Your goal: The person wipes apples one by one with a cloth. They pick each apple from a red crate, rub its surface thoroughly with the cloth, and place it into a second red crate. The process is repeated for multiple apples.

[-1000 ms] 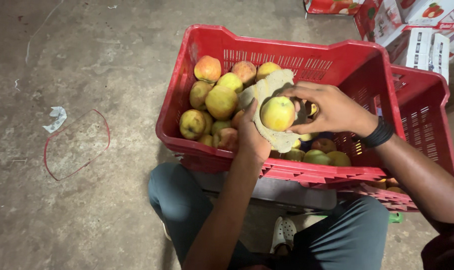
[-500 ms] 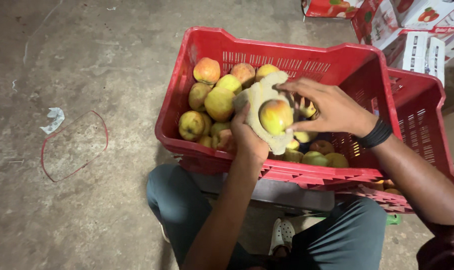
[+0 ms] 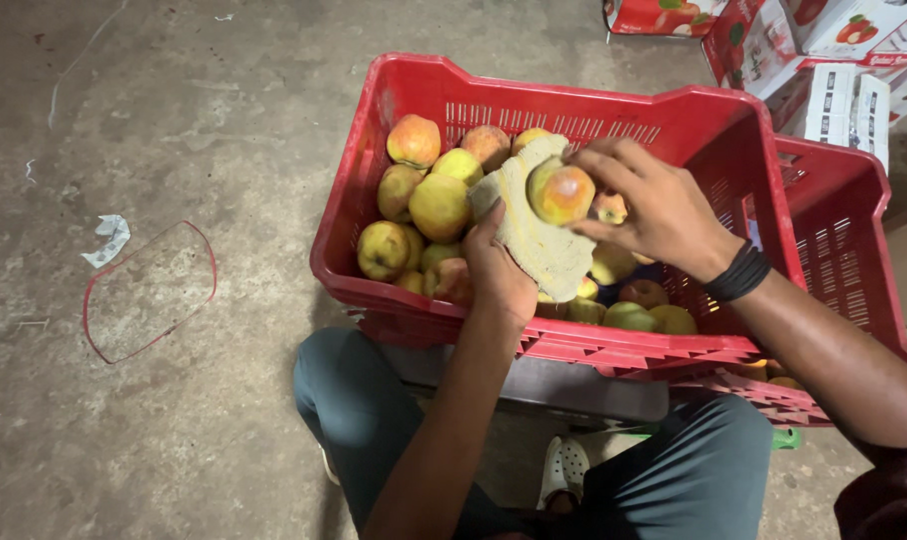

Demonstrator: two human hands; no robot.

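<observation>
My left hand holds a pale, worn cloth up over a red plastic crate. My right hand grips a yellow-red apple and presses it against the cloth. The crate holds several yellow, green and red apples, heaped at its left side and under my hands. A black band sits on my right wrist.
A second red crate lies to the right, partly under the first. Printed cardboard boxes stand at the top right. A red wire loop and a paper scrap lie on the concrete floor at left. My knees are below the crate.
The apple has been turned in my right hand against the cloth; its red side now faces up. Both hands have stayed over the crate.
</observation>
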